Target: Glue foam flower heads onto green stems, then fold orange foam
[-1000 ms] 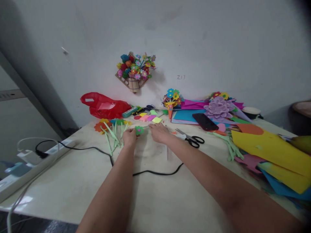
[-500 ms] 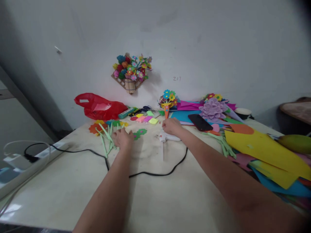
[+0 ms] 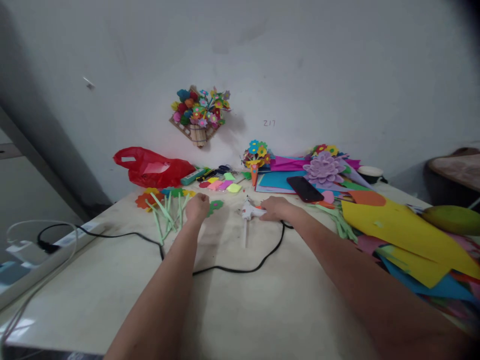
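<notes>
White glue gun (image 3: pixel 252 212) between my hands, its handle in my right hand's (image 3: pixel 275 208) curled fingers; my left hand (image 3: pixel 198 206) is closed beside a green flower (image 3: pixel 215 207).

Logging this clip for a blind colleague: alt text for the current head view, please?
A right hand touches a white glue gun on a pale table; the left hand is beside a green paper flower.

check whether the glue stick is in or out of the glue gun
In, but only partly: the glue stick meets the body of the glue gun, with a long length sticking out.
</notes>
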Demonstrator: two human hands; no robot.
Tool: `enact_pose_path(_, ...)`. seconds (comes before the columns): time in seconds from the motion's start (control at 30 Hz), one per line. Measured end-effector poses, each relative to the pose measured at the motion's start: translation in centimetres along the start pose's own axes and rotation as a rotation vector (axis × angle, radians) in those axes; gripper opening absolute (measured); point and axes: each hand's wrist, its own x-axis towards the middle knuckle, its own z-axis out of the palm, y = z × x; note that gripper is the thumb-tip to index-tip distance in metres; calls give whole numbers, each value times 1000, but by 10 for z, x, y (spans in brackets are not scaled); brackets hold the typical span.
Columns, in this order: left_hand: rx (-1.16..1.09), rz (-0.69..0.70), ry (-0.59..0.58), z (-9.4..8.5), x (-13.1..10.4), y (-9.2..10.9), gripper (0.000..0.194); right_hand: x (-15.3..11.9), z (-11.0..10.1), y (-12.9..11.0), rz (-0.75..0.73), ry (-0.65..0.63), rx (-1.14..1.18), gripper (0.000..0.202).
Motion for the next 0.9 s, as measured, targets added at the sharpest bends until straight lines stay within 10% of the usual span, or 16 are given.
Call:
enact_pose_path(0.33,193,262,-285,34,7,-32,54,16,-4,12,-23,258,281,28)
enact_pose_path(0.6,159,450,-481,37,-19,3,49,21,-7,-3,60,349,430,28)
enact_pose_path(0.9,-476,-35,144,-5,15,-22,42,38,-3,-43,52,409,484,33)
